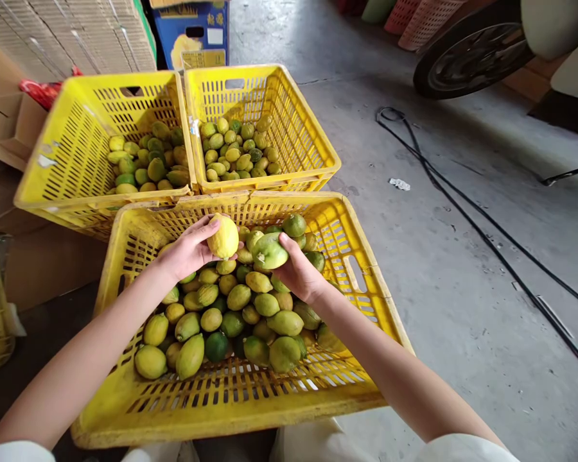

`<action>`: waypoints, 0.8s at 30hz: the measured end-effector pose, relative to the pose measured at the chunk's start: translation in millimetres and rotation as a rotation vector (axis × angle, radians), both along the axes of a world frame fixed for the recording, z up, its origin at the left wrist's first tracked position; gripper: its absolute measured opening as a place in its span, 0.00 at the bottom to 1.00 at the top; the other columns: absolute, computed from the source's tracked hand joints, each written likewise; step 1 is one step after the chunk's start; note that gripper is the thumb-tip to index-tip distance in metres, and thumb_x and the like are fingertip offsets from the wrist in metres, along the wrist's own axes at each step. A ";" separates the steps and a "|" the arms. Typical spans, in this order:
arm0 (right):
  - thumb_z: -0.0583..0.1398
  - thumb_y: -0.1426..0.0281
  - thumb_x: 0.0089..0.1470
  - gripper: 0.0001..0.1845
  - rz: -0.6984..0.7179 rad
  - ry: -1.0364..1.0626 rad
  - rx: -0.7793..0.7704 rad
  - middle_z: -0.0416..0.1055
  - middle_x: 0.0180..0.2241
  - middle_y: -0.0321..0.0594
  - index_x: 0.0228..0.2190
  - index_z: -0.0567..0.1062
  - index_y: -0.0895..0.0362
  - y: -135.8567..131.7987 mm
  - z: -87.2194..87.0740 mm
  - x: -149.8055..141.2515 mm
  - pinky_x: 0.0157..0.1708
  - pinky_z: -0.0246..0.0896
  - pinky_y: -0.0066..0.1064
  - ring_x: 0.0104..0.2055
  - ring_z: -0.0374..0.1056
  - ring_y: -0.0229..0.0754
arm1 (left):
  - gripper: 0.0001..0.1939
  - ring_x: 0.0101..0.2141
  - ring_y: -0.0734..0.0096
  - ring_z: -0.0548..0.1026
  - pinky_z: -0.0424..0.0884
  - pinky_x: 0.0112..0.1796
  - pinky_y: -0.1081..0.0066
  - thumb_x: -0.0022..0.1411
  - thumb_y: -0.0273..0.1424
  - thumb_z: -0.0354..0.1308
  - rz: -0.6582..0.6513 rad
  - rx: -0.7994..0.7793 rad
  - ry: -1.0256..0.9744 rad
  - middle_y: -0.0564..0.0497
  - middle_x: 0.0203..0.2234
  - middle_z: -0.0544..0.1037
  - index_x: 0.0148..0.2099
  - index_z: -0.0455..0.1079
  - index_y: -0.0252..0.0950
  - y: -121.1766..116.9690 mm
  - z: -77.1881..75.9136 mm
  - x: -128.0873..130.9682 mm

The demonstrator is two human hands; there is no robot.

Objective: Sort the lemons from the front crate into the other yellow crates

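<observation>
Holding one fruit per hand, the grips sit side by side over the near yellow crate [231, 420], so the two skins can be compared easily. The left hand [190, 250] is wrapped around a yellow lemon [224, 237], thumb on its near-left side and fingers curled beneath. The right hand [301, 269] grasps a longer green fruit [270, 251], thumb pressed on its upper end; how its fingers sit underneath cannot be seen. A light, cupped hold should serve best, since a hard thumb could bruise the rind, and rolling each piece would show the sides now covered. Directly below both grips lies the loose pile of fruit [238, 298], so lowering a piece gently would be kinder than dropping it. Past the left hand stands the far-left crate [62, 210], and past the right hand the far-right crate [318, 165]; clearing their rims would need a slight lift.
</observation>
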State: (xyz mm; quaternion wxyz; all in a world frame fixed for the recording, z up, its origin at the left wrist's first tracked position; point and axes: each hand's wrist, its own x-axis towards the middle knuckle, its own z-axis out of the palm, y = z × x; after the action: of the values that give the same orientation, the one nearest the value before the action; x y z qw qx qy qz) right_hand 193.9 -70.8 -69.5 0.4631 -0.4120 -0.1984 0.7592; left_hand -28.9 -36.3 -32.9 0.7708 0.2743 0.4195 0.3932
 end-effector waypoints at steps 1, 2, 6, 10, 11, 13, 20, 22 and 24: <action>0.73 0.56 0.52 0.19 -0.016 0.000 -0.003 0.78 0.35 0.31 0.38 0.74 0.51 1.2 -0.7 1.1 0.31 0.78 0.26 0.38 0.77 0.38 | 0.13 0.29 0.64 0.82 0.78 0.25 0.70 0.58 0.33 0.67 0.013 -0.009 -0.020 0.49 0.33 0.79 0.43 0.71 0.36 0.4 0.4 0.3; 0.73 0.58 0.52 0.18 -0.029 0.005 -0.008 0.78 0.35 0.31 0.38 0.74 0.51 2.4 -1.0 2.3 0.29 0.78 0.26 0.36 0.78 0.39 | 0.13 0.26 0.67 0.80 0.75 0.21 0.73 0.57 0.34 0.68 0.026 -0.022 -0.042 0.50 0.31 0.78 0.42 0.70 0.36 1.1 1.2 0.5; 0.74 0.66 0.50 0.18 -0.019 0.040 -0.068 0.81 0.39 0.35 0.37 0.73 0.52 5.6 -1.0 6.7 0.33 0.84 0.36 0.41 0.82 0.46 | 0.12 0.23 0.67 0.79 0.69 0.16 0.75 0.62 0.38 0.62 0.094 -0.092 -0.085 0.48 0.29 0.79 0.42 0.71 0.34 5.6 7.0 -0.2; 0.72 0.64 0.54 0.14 -0.064 -0.012 -0.154 0.81 0.36 0.37 0.38 0.75 0.53 7.4 -0.2 6.8 0.31 0.82 0.33 0.37 0.81 0.45 | 0.18 0.29 0.61 0.83 0.79 0.26 0.68 0.62 0.32 0.54 0.157 -0.157 -0.031 0.45 0.31 0.81 0.52 0.72 0.32 6.4 9.9 -0.9; 0.71 0.63 0.55 0.13 -0.082 -0.041 -0.170 0.80 0.34 0.35 0.37 0.75 0.53 7.8 0.0 6.7 0.28 0.80 0.29 0.34 0.80 0.43 | 0.21 0.30 0.62 0.83 0.80 0.28 0.68 0.60 0.29 0.55 0.155 -0.146 -0.011 0.47 0.31 0.81 0.56 0.71 0.32 5.7 8.9 -1.0; 0.70 0.62 0.58 0.11 -0.089 -0.086 -0.204 0.80 0.30 0.34 0.36 0.76 0.53 9.1 -0.2 7.2 0.23 0.76 0.25 0.32 0.79 0.40 | 0.31 0.31 0.65 0.83 0.81 0.32 0.70 0.56 0.24 0.59 0.110 -0.086 0.034 0.50 0.32 0.81 0.63 0.66 0.37 3.9 5.1 -1.7; 0.69 0.62 0.59 0.11 -0.001 0.119 -0.293 0.81 0.31 0.39 0.36 0.76 0.55 14.3 -9.3 15.4 0.35 0.84 0.35 0.34 0.82 0.45 | 0.34 0.32 0.74 0.82 0.81 0.37 0.73 0.49 0.16 0.70 -0.088 0.032 0.125 0.56 0.38 0.79 0.56 0.67 0.43 1.1 -8.7 -7.7; 0.70 0.65 0.57 0.11 -0.017 0.180 -0.248 0.82 0.36 0.40 0.37 0.75 0.55 14.1 -9.2 15.4 0.41 0.84 0.38 0.40 0.83 0.46 | 0.28 0.27 0.75 0.80 0.79 0.31 0.75 0.52 0.20 0.72 -0.070 0.030 0.135 0.55 0.34 0.78 0.52 0.68 0.40 1.5 -9.0 -6.6; 0.71 0.67 0.56 0.12 -0.038 0.190 -0.208 0.83 0.40 0.40 0.38 0.75 0.54 13.5 -6.6 13.7 0.46 0.84 0.40 0.45 0.82 0.47 | 0.23 0.27 0.72 0.81 0.77 0.27 0.76 0.54 0.22 0.72 -0.030 0.009 0.127 0.54 0.32 0.78 0.49 0.68 0.39 2.1 -7.8 -3.6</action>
State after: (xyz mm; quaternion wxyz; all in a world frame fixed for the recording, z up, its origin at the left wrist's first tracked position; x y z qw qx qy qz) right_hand 207.7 -57.4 -76.1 0.4489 -0.3875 -0.0662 0.8025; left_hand -32.5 -34.2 -40.7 0.7473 0.3084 0.4615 0.3654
